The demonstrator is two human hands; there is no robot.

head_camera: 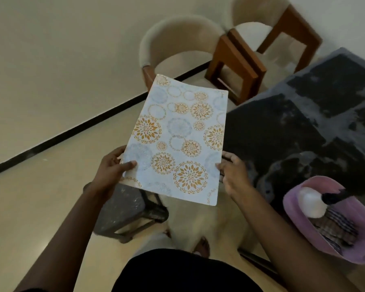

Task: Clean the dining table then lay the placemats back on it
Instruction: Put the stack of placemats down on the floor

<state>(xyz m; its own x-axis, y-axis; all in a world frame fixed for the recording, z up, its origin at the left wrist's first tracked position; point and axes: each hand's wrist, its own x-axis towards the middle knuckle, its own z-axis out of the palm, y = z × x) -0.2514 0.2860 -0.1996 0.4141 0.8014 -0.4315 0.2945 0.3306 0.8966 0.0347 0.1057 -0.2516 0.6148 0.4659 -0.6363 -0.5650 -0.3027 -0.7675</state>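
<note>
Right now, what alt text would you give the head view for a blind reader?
The left hand and right hand hold a floral placemat in the air beside the dark table. A pink basin with a white bottle and a cloth sits on the table.

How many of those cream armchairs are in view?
2. The left cream armchair stands beyond the placemat, near the wall; the right cream armchair is beside it, at the far end of the dark table. A pale fluffy shape below the placemat may be a third.

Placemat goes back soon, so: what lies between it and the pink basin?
Head view: the right hand holding the placemat, then bare dark table up to the pink basin.
</note>
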